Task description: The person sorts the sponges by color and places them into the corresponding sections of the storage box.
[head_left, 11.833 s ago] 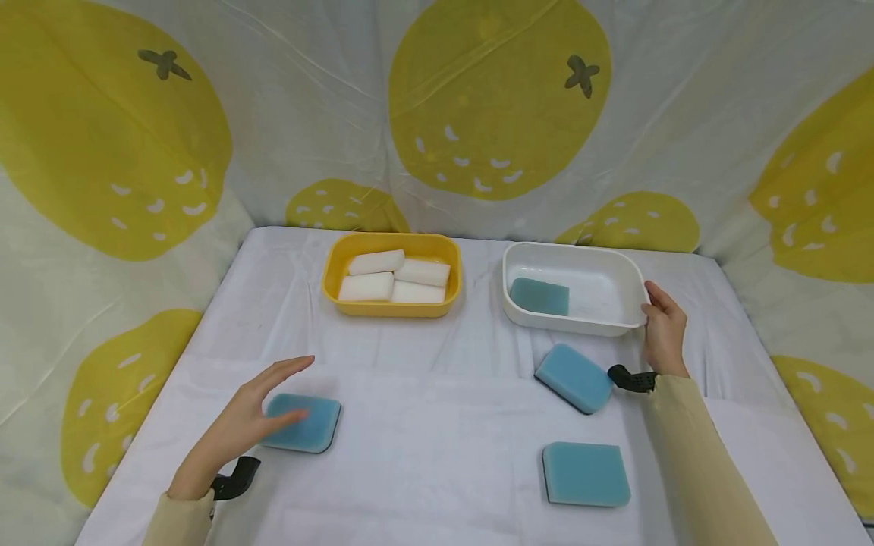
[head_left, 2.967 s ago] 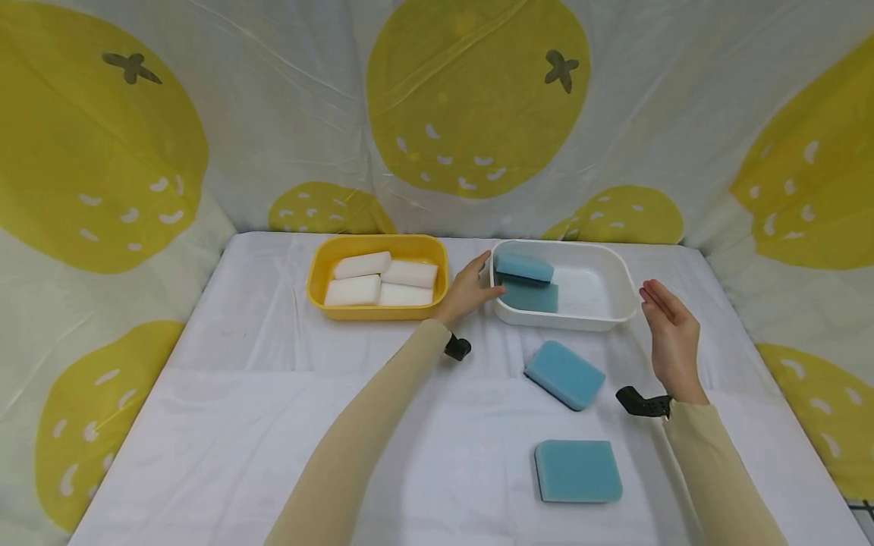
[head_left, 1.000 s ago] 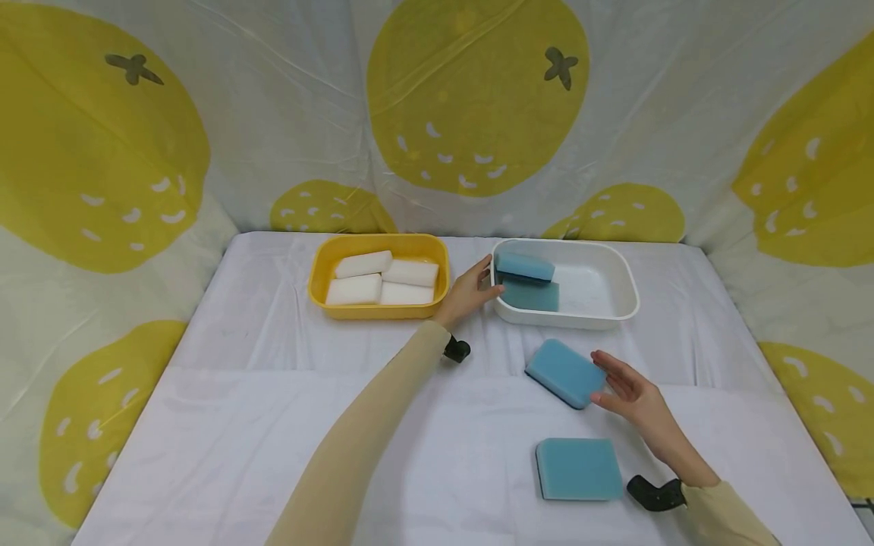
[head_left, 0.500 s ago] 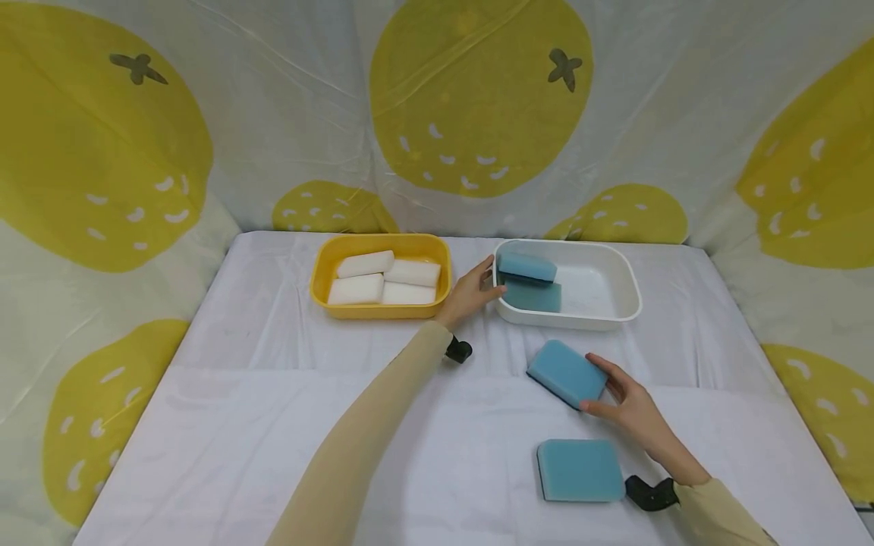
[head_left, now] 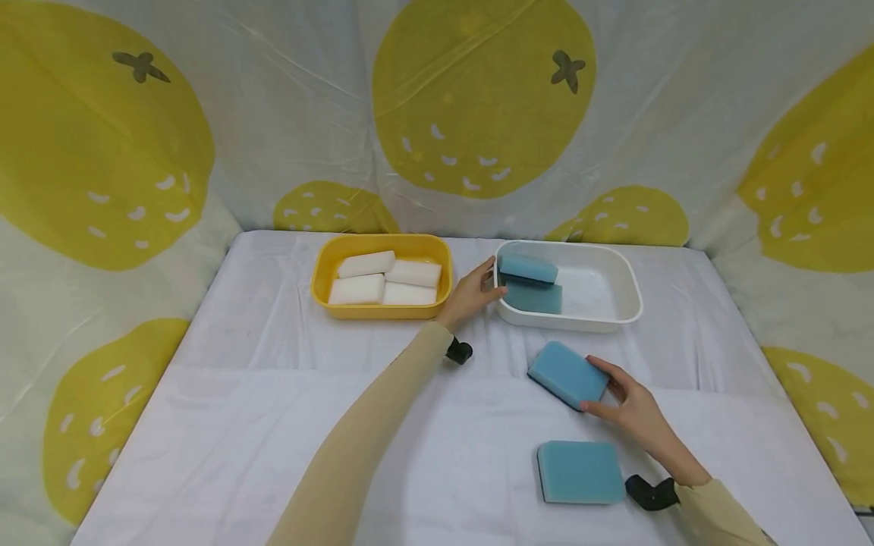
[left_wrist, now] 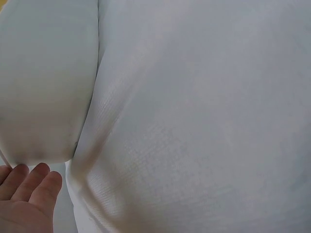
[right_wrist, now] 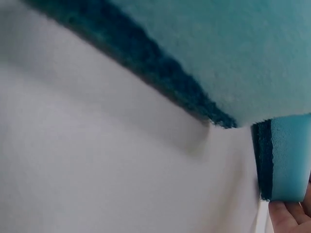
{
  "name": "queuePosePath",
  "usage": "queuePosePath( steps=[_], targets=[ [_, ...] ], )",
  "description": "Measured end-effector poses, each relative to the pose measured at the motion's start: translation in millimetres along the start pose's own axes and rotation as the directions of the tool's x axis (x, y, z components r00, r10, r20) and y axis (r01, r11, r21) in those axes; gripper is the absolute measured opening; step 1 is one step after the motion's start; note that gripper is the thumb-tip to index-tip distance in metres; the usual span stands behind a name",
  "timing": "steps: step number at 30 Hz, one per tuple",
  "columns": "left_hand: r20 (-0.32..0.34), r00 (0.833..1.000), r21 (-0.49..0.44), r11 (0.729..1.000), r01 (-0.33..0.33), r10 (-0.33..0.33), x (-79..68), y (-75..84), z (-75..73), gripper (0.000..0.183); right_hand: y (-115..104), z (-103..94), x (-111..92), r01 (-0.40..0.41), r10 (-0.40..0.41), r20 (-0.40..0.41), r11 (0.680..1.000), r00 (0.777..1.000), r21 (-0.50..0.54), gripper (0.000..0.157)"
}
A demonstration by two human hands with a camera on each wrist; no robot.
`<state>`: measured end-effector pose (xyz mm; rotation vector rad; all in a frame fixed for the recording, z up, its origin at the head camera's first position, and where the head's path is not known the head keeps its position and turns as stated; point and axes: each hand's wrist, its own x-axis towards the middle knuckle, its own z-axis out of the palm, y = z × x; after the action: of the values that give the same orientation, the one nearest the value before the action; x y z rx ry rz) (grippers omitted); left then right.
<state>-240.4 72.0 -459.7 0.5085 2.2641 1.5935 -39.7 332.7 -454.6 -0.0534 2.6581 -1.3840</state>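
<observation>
My left hand (head_left: 468, 296) holds the left end of the white basin (head_left: 601, 324), thumb at its front corner and fingers farther back. In the left wrist view, fingertips (left_wrist: 41, 169) touch the basin wall (left_wrist: 43, 97). My right hand (head_left: 633, 409) grips the right end of a blue scouring sponge (head_left: 567, 373), which lies slanted on the table in front of the basin. A second sponge (head_left: 580, 472) lies nearer me; it looms large in the right wrist view. Inside the basin, one blue sponge (head_left: 528, 268) leans partly over another sponge (head_left: 536, 297) at the left.
To the left of the basin stands a yellow basin (head_left: 382, 312) holding several white blocks (head_left: 358, 289). Both basins sit near the back edge of the cloth-covered table (head_left: 273, 425). A curtain (head_left: 307, 98) with yellow fruit prints hangs behind.
A sponge from the table's left side is now in the white basin. My left hand moved to the basin's left end. My right hand left its right end and took hold of the slanted sponge.
</observation>
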Motion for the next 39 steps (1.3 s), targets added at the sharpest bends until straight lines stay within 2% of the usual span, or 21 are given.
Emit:
queuePosePath(
  steps=[10, 22, 32, 39],
  targets=[
    [0.004, 1.000, 0.008, 1.000, -0.011, 0.011, -2.2, 2.2, -0.6, 0.073, -13, -10.3, 5, 0.070, -0.070, 0.001, 0.998, 0.998, 0.001, 0.077],
    [0.006, 1.000, -0.024, 1.000, -0.005, 0.005, -4.3, 1.9, -0.9, 0.072, -37, -36.0, 19, 0.043, -0.043, -0.011, 0.999, 0.999, -0.026, 0.075],
    [0.011, 1.000, -0.022, 1.000, -0.015, 0.015, -8.2, 5.8, -2.2, 0.071, -39, -55.3, 39, 0.040, -0.040, -0.051, 0.999, 0.998, -0.001, 0.073],
    [0.008, 1.000, -0.026, 1.000, 0.002, -0.002, -9.0, 6.5, -2.5, 0.072, -39, -66.9, 59, 0.027, -0.026, -0.086, 1.000, 0.996, 0.010, 0.075]
  ],
)
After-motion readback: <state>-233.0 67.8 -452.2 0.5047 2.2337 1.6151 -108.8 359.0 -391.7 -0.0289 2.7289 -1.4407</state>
